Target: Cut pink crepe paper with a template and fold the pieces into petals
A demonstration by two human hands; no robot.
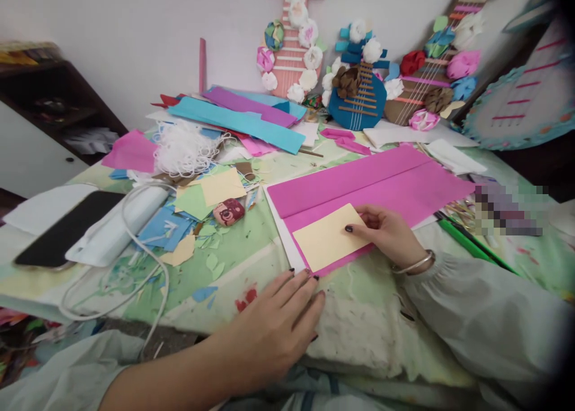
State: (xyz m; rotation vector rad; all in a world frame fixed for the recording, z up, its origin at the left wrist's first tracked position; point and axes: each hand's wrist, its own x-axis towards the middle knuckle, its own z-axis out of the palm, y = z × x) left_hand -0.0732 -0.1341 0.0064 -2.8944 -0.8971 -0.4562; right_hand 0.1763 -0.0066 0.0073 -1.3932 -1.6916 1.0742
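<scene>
My right hand (381, 231) pinches the right end of a pale yellow paper rectangle (323, 237), thumb on top and fingers at its far edge. The yellow paper lies over the near left part of a large magenta sheet (386, 183), which has a fold line along it. White paper (286, 241) shows under the magenta sheet at the left. My left hand (287, 315) lies palm down at the near table edge, fingers extended, fingertips by the lower left corner of the papers. Nothing is held in it.
Left are a black phone (72, 228), a white power strip (117, 225) with a cable, paper scraps and white string (186, 150). Blue strips (238, 123) lie behind. Flower-decorated paper instruments (359, 99) lean on the wall. A green cutter (467, 237) lies right.
</scene>
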